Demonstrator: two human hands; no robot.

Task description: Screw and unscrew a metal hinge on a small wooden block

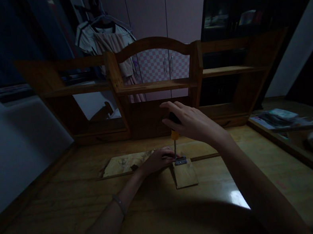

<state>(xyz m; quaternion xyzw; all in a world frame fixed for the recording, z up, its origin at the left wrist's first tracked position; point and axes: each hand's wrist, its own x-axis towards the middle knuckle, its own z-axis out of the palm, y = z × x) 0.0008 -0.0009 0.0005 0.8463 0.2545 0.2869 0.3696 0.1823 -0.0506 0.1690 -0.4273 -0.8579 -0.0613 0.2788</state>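
The right hand (192, 121) is closed from above around a screwdriver (174, 134) with a black and yellow handle; the shank points down, nearly upright, at a small metal fitting (180, 162). The fitting lies at the far end of a short wooden block (185, 174), next to a long, rough-ended board (125, 164). The left hand (156, 161) lies across the board, fingers close beside the shank; whether they touch the fitting is unclear. A bracelet (119, 205) encircles the left wrist. Beyond the glossy tabletop (151, 224) stands a wooden shelf unit (157, 86).
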